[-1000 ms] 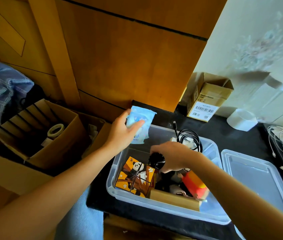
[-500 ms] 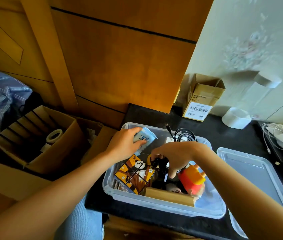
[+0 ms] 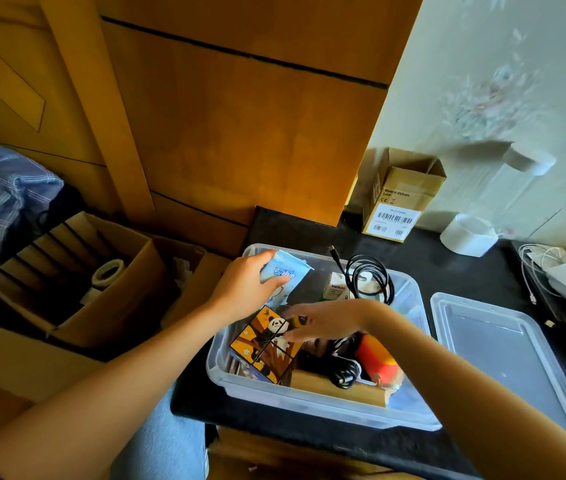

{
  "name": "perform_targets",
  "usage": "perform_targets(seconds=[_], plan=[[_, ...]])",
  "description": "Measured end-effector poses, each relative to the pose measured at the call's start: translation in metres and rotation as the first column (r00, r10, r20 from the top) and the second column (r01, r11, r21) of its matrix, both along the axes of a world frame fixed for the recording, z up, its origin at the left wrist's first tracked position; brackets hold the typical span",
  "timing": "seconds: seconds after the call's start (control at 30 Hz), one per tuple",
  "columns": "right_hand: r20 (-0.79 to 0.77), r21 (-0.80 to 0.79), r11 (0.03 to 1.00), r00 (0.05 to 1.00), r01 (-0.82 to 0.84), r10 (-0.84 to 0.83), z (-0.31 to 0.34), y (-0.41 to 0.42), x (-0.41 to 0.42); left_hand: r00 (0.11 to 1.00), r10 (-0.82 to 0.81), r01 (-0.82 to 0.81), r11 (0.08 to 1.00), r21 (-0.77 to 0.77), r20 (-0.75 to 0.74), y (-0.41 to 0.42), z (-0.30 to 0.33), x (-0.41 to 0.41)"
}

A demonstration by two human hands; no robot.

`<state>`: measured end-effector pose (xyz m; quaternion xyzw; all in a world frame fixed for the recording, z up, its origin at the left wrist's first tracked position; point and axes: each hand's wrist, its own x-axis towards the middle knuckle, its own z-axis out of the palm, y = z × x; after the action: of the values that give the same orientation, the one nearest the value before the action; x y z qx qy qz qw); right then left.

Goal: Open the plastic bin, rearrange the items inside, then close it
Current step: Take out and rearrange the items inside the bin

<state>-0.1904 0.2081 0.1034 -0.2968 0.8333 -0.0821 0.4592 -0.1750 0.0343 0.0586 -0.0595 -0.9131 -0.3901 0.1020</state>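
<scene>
Head view: plastic bin [image 3: 409, 415] sits open on the dark counter [image 3: 426, 268], its lid [image 3: 503, 355] lying flat just right of the right forearm. Left hand [image 3: 243, 289] grips a pale blue packet [image 3: 286, 277] at the bin's far-left corner, likely to stand it against the wall and save floor space. Right hand [image 3: 323, 323], fingers straight and relaxed, touches the top of the panda box [image 3: 267, 344], seemingly to nudge it; grasping nothing. Just beyond the right hand, a coiled black cable [image 3: 373, 280] rides over the far rim. Under the right wrist: orange toy [image 3: 376, 356], wooden block [image 3: 338, 389]. Open room seems only between the hands, mid-bin; walls close in on the left.
</scene>
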Motion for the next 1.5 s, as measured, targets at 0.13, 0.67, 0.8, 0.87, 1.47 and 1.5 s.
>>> perform_targets(seconds=[0.13, 0.67, 0.8, 0.87, 1.47, 1.5], plan=[[-0.056, -0.154, 0.988, 0.998, -0.003, -0.006, -0.017, -0.011, 0.006, 1.0, 0.012, -0.012, 1.0, 0.008, 0.001, 0.001, 0.001, 0.001], [-0.367, 0.106, 0.994, 0.929, 0.004, 0.035, -0.064, -0.026, -0.033, 0.999, -0.018, 0.005, 0.963, -0.268, -0.045, 0.003, 0.004, 0.003], [-0.367, 0.149, 0.986, 0.923, -0.069, 0.12, -0.066, -0.025, -0.03, 0.996, -0.084, 0.084, 0.933, -0.351, 0.014, 0.008, 0.002, -0.005], [-0.456, 0.171, 0.985, 0.883, -0.035, 0.111, -0.061, -0.022, -0.029, 0.994, -0.088, 0.105, 0.922, -0.373, 0.063, 0.01, 0.002, -0.012], [-0.434, 0.34, 0.941, 0.888, 0.005, 0.152, -0.041, -0.004, -0.019, 0.828, -0.072, 0.425, 0.726, -0.54, 0.555, 0.029, -0.008, -0.067], [-0.434, 0.316, 0.949, 0.889, 0.003, 0.142, -0.041, -0.003, -0.019, 0.844, -0.069, 0.405, 0.732, -0.549, 0.531, 0.029, -0.008, -0.065]])
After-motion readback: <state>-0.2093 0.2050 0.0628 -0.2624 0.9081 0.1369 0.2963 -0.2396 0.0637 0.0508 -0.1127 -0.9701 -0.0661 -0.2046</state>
